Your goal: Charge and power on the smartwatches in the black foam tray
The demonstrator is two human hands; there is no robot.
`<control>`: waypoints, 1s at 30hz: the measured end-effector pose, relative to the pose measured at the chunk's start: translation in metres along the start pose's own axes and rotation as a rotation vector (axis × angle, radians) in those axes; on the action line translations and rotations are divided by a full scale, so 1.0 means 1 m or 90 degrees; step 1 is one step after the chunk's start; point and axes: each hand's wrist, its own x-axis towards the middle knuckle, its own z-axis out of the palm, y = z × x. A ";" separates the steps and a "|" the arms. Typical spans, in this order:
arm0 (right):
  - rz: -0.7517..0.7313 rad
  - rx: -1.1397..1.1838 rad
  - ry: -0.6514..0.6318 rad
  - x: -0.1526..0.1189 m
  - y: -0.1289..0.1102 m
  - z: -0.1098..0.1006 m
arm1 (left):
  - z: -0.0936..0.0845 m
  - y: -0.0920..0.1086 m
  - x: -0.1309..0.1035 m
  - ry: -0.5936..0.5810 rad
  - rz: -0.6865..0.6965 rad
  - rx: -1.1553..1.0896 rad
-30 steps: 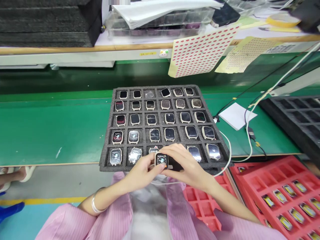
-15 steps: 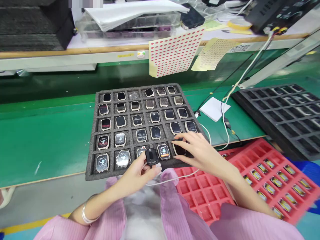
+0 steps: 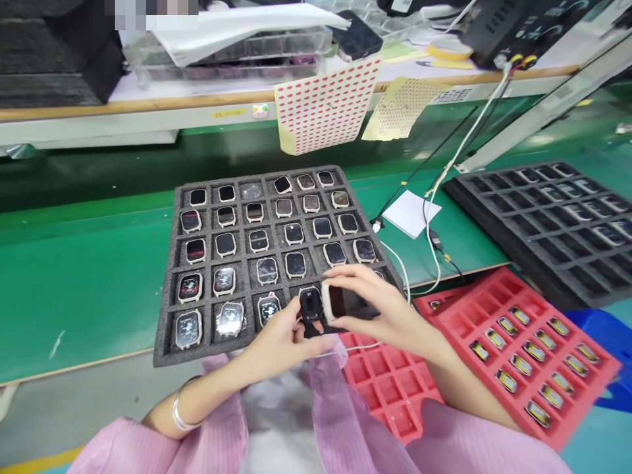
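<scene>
A worker's left hand (image 3: 279,340) pinched a small black piece (image 3: 311,303) while the right hand (image 3: 385,303) gripped a watch (image 3: 338,301) by its edges, thumb below and fingers above, over the near side of a gray foam tray (image 3: 164,332) of watches. The step in hand appeared to be bringing the two side by side; whether they touched was hard to tell. Any next move seemed to call for a light, steady hold and care around the white cable (image 3: 363,347) near the lap. Red trays (image 3: 590,395) stood at right.
</scene>
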 end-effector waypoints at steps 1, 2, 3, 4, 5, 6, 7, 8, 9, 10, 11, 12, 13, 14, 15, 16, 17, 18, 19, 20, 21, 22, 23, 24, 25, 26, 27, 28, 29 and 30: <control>-0.016 0.000 -0.006 0.002 -0.003 0.006 | 0.000 0.000 0.000 0.005 0.010 0.001; -0.029 -0.006 -0.019 0.004 -0.006 0.012 | 0.000 -0.001 0.000 0.012 0.016 -0.001; -0.037 -0.015 -0.031 0.006 -0.008 0.018 | 0.000 -0.001 0.001 0.021 0.017 -0.005; -0.041 -0.022 -0.038 0.009 -0.009 0.023 | 0.000 -0.002 0.001 0.030 0.012 -0.014; -0.041 -0.027 -0.038 0.010 -0.009 0.027 | 0.001 -0.003 0.002 0.039 0.002 -0.027; -0.040 -0.028 -0.034 0.011 -0.009 0.030 | 0.001 -0.004 0.002 0.050 -0.010 -0.043; -0.041 -0.029 -0.027 0.012 -0.008 0.032 | 0.002 -0.004 0.002 0.058 -0.022 -0.058; -0.042 -0.028 -0.019 0.012 -0.007 0.033 | 0.002 -0.005 0.002 0.064 -0.032 -0.069; -0.043 -0.025 -0.014 0.012 -0.006 0.033 | 0.002 -0.005 0.002 0.071 -0.038 -0.076; -0.044 -0.020 -0.011 0.011 -0.006 0.034 | 0.002 -0.005 0.002 0.080 -0.040 -0.075; -0.044 -0.015 -0.008 0.010 -0.005 0.035 | 0.002 -0.005 0.002 0.089 -0.034 -0.068; -0.044 -0.009 -0.002 0.009 -0.005 0.036 | 0.001 -0.004 0.002 0.098 -0.021 -0.059; -0.044 -0.002 0.006 0.009 -0.005 0.037 | 0.001 -0.004 0.002 0.104 -0.001 -0.052; -0.045 0.006 0.016 0.008 -0.005 0.039 | 0.000 -0.004 0.002 0.109 0.020 -0.048; -0.045 0.013 0.028 0.007 -0.005 0.040 | -0.001 -0.003 0.002 0.109 0.037 -0.047; -0.045 0.021 0.042 0.007 -0.006 0.042 | -0.001 -0.003 0.001 0.105 0.047 -0.050; -0.045 0.028 0.054 0.007 -0.006 0.043 | -0.001 -0.004 0.001 0.098 0.049 -0.054; -0.045 0.035 0.063 0.006 -0.006 0.044 | -0.001 -0.004 0.001 0.093 0.047 -0.056; -0.044 0.042 0.071 0.006 -0.007 0.044 | -0.001 -0.004 0.001 0.090 0.044 -0.056; -0.043 0.048 0.076 0.006 -0.007 0.044 | -0.001 -0.004 0.000 0.088 0.043 -0.055; -0.041 0.054 0.077 0.006 -0.007 0.044 | -0.001 -0.004 0.000 0.086 0.043 -0.054; -0.038 0.058 0.078 0.005 -0.008 0.044 | -0.001 -0.003 0.000 0.084 0.044 -0.054; -0.035 0.061 0.078 0.005 -0.008 0.044 | -0.001 -0.003 0.000 0.082 0.045 -0.052; -0.032 0.063 0.078 0.005 -0.009 0.044 | -0.001 -0.003 0.000 0.080 0.044 -0.049; -0.029 0.065 0.078 0.005 -0.009 0.044 | -0.001 -0.003 0.000 0.078 0.042 -0.044; -0.028 0.069 0.077 0.004 -0.010 0.044 | -0.001 -0.003 -0.001 0.078 0.040 -0.038; -0.027 0.073 0.077 0.004 -0.010 0.044 | -0.001 -0.003 -0.001 0.077 0.037 -0.031; -0.026 0.077 0.076 0.004 -0.010 0.044 | -0.001 -0.003 -0.001 0.077 0.033 -0.025; -0.026 0.081 0.076 0.003 -0.010 0.044 | -0.001 -0.003 -0.001 0.075 0.031 -0.021; -0.026 0.084 0.077 0.003 -0.010 0.044 | -0.001 -0.003 -0.001 0.073 0.030 -0.019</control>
